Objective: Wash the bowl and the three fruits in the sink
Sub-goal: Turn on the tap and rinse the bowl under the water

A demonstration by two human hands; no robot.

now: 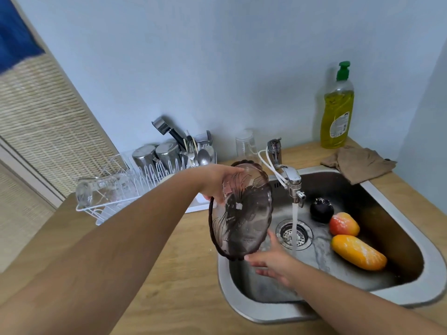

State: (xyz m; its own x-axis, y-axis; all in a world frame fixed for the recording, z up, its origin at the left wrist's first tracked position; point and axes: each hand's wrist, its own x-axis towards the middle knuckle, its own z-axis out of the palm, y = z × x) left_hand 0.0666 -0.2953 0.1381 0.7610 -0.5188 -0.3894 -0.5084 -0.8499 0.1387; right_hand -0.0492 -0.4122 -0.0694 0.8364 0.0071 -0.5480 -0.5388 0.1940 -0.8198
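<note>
My left hand grips the top rim of a smoky brown glass bowl and holds it tilted on edge above the sink's left side. Just below the bowl's lower rim, my right hand has its fingers spread and holds nothing. Water runs from the chrome tap onto the drain. Three fruits lie in the steel sink on the right: a dark round fruit, a red-yellow fruit and a long orange-yellow fruit.
A white wire drying rack with steel cups, cutlery and glasses stands on the wooden counter at the left. An upturned glass sits behind the tap. A yellow dish-soap bottle and a brown cloth are at the back right.
</note>
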